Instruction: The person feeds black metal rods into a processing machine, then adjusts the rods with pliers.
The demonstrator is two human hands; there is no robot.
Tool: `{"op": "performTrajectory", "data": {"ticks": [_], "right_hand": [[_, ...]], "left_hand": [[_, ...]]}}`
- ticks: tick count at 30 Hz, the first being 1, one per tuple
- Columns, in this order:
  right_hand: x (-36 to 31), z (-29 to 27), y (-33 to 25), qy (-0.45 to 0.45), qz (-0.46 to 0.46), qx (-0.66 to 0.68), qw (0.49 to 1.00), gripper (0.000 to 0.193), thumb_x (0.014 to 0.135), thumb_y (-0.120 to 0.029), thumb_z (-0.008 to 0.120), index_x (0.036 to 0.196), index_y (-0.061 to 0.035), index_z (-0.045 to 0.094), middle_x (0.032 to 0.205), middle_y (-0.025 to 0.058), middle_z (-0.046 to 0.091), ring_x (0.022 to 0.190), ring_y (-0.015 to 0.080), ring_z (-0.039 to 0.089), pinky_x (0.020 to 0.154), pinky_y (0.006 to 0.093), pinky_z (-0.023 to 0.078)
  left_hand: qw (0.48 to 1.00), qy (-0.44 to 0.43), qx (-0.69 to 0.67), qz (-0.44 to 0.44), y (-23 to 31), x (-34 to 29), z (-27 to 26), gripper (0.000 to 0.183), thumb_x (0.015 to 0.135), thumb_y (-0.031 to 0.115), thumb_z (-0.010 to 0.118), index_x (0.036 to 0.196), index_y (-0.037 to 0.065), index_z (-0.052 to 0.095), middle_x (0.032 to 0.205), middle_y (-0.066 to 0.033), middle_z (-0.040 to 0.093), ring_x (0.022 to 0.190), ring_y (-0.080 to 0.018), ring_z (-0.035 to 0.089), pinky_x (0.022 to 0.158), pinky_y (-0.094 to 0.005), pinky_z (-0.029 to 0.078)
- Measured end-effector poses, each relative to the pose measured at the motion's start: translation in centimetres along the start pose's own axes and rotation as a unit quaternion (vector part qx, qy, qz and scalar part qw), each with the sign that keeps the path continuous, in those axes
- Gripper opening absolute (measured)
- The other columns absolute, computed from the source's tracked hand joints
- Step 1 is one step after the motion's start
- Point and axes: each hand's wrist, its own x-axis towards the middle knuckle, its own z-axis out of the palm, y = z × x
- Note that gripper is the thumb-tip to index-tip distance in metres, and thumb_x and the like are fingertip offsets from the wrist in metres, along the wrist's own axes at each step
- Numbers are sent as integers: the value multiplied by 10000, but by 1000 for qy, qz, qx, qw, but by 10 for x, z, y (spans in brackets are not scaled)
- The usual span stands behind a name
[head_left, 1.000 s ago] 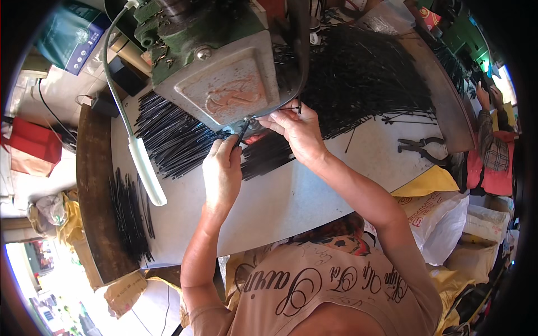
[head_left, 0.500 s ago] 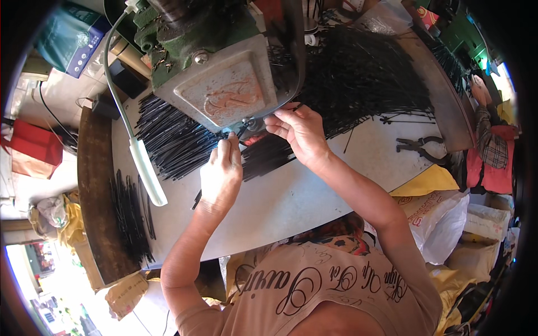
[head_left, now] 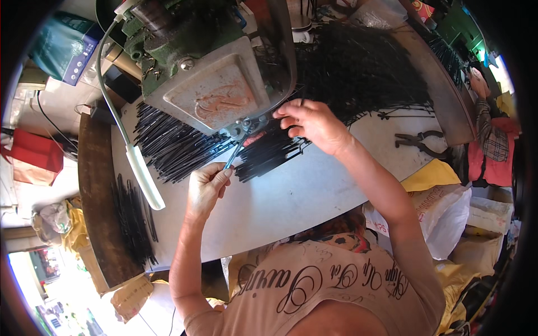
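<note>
In front of me stands a green machine with a grey metal front cover point(head_left: 210, 92). My left hand point(head_left: 208, 187) is closed, pinching a thin dark rod point(head_left: 233, 155) between thumb and forefinger. The rod slants up to the small metal working head point(head_left: 240, 129) under the cover, its upper end meeting the head. Beside the machine's lower right edge, my right hand point(head_left: 316, 126) has loosely bent fingers spread apart, with nothing plainly held. Thin black rods point(head_left: 174, 143) lie bundled left of the head, and a shorter bunch point(head_left: 266, 154) lies below my right hand.
A large heap of black rods point(head_left: 364, 67) covers the far right of the white tabletop point(head_left: 280, 201). Pliers point(head_left: 420, 144) lie at the right. A white lamp point(head_left: 144, 178) on a bent neck hangs at the left, near a raised brown wooden edge point(head_left: 101, 196) and more rods point(head_left: 131, 218).
My left hand has drawn back from the working head, down and left, exposing the rod. My right hand has shifted right, its fingers loosening. The view has shifted slightly.
</note>
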Motion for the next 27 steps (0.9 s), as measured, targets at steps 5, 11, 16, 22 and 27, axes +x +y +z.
{"op": "performTrajectory", "data": {"ticks": [5, 11, 16, 22, 27], "right_hand": [[-11, -7, -5, 61, -33, -156, 985, 241, 824, -220, 544, 726, 0, 551, 667, 57, 551, 478, 56, 401, 413, 198, 305], [-18, 17, 14, -157, 54, -250, 954, 286, 808, -276, 585, 745, 3, 584, 627, 33, 558, 528, 80, 520, 466, 193, 416], [-5, 18, 21, -165, 28, -236, 957, 297, 830, -284, 547, 854, 6, 603, 731, 39, 571, 590, 70, 515, 502, 196, 417], [-6, 21, 8, -168, 69, 5, 983, 289, 845, -213, 545, 984, 40, 560, 875, 78, 590, 631, 91, 565, 582, 211, 484], [-15, 18, 2, -199, 76, -1, 977, 356, 834, -230, 563, 1026, 69, 534, 844, 82, 573, 666, 139, 590, 606, 248, 498]], "left_hand": [[999, -17, -34, -17, 13, -2, 11, 155, 818, 134, 580, 749, -2, 603, 559, 1, 500, 421, -30, 399, 373, -167, 293], [992, -78, -93, -14, 16, 0, 40, 203, 832, 158, 550, 684, 20, 551, 536, -10, 506, 419, -57, 449, 362, -184, 323], [990, -106, -92, -31, 20, 0, 48, 201, 834, 147, 539, 700, -3, 542, 556, -38, 512, 422, -87, 467, 355, -202, 340], [942, -213, -248, -70, 19, 1, 37, 225, 833, 175, 540, 695, 1, 503, 580, -117, 535, 357, -127, 447, 295, -210, 314], [899, -319, -288, -78, 14, 5, 33, 296, 822, 229, 559, 686, -28, 500, 577, -163, 534, 347, -146, 456, 279, -217, 319]]}}
